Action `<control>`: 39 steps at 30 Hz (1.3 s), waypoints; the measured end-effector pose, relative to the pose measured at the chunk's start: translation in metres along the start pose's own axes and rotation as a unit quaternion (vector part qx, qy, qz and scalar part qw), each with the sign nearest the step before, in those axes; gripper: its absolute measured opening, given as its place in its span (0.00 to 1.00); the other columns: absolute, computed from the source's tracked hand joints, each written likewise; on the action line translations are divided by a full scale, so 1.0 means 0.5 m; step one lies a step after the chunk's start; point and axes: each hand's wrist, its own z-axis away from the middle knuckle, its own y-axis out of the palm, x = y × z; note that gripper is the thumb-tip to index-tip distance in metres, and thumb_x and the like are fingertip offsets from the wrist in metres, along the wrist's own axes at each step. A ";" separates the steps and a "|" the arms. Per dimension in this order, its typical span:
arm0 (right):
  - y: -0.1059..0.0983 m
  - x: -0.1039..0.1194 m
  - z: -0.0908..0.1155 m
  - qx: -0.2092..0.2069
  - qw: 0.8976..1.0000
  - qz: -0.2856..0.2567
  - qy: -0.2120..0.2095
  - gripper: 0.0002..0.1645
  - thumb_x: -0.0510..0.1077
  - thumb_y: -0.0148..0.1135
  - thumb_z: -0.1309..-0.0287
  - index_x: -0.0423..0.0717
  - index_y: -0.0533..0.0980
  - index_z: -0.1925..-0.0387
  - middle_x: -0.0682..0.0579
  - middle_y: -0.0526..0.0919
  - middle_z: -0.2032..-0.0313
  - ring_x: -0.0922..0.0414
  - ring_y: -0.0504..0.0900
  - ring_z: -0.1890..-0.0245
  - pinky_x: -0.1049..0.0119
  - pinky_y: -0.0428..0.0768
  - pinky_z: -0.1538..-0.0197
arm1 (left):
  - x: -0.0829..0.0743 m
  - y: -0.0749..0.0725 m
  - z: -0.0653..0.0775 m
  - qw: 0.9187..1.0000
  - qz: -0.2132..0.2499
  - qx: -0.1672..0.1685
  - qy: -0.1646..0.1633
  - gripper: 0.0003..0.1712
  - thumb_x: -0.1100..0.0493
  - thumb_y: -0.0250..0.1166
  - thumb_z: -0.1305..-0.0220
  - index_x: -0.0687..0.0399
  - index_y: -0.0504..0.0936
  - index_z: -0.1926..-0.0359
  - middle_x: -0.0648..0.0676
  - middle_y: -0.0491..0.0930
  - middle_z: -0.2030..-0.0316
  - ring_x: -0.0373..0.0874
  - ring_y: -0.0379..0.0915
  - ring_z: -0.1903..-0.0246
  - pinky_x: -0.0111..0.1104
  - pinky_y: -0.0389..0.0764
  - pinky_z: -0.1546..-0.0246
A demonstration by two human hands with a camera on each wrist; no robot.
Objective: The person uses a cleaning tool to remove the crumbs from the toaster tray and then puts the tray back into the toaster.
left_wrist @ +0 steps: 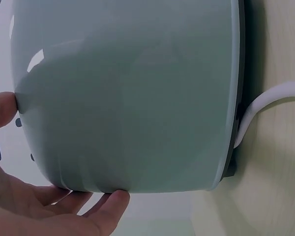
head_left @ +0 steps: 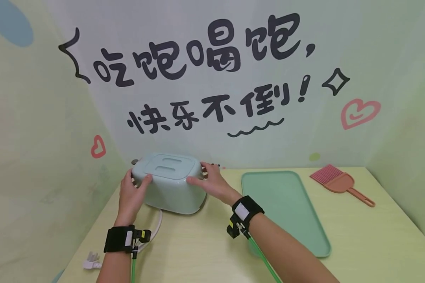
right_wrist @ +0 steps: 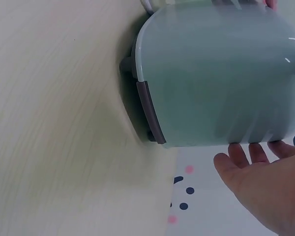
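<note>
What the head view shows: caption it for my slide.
Left hand and right hand hold a pale toaster by its ends, a green tray and brush to the right.

Between the fingers (right_wrist: 237, 155) we see a pale blue-green, rounded, box-shaped plastic appliance (head_left: 175, 196), smooth and glossy. Beneath them, the pale yellow, wood-grained counter (head_left: 187, 245) looks smooth and matt; to their right, we find a mint-green, rectangular plastic tray (head_left: 279, 204), matt too.
</note>
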 end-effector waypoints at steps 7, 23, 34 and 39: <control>-0.005 -0.015 0.029 0.009 0.997 -0.080 0.015 0.52 0.61 0.71 0.34 0.44 0.53 0.26 0.42 0.59 0.25 0.43 0.64 0.25 0.43 0.67 0.25 | -0.003 0.011 0.003 0.999 0.022 0.039 0.012 0.53 0.38 0.58 0.21 0.52 0.38 0.13 0.62 0.43 0.16 0.64 0.49 0.20 0.57 0.61 0.24; -0.010 -0.018 0.106 -0.022 0.999 -0.008 -0.034 0.53 0.60 0.72 0.35 0.53 0.58 0.18 0.44 0.65 0.34 0.46 0.71 0.37 0.49 0.78 0.39 | -0.022 0.031 0.025 0.995 0.039 0.095 0.007 0.49 0.38 0.53 0.20 0.48 0.37 0.13 0.58 0.41 0.15 0.59 0.44 0.18 0.58 0.55 0.22; 0.005 -0.018 0.165 -0.036 0.997 -0.028 -0.057 0.46 0.57 0.75 0.37 0.43 0.61 0.30 0.44 0.68 0.35 0.48 0.74 0.37 0.51 0.78 0.39 | -0.039 0.041 0.049 0.989 0.059 0.133 0.035 0.44 0.42 0.50 0.16 0.51 0.39 0.14 0.61 0.48 0.16 0.59 0.47 0.18 0.58 0.56 0.22; 0.016 -0.016 0.189 -0.043 0.997 -0.035 -0.058 0.47 0.58 0.75 0.38 0.42 0.58 0.32 0.43 0.73 0.31 0.49 0.76 0.33 0.48 0.74 0.33 | -0.046 0.049 0.055 0.986 0.063 0.146 0.042 0.38 0.43 0.49 0.15 0.52 0.49 0.16 0.59 0.55 0.18 0.56 0.49 0.18 0.56 0.56 0.21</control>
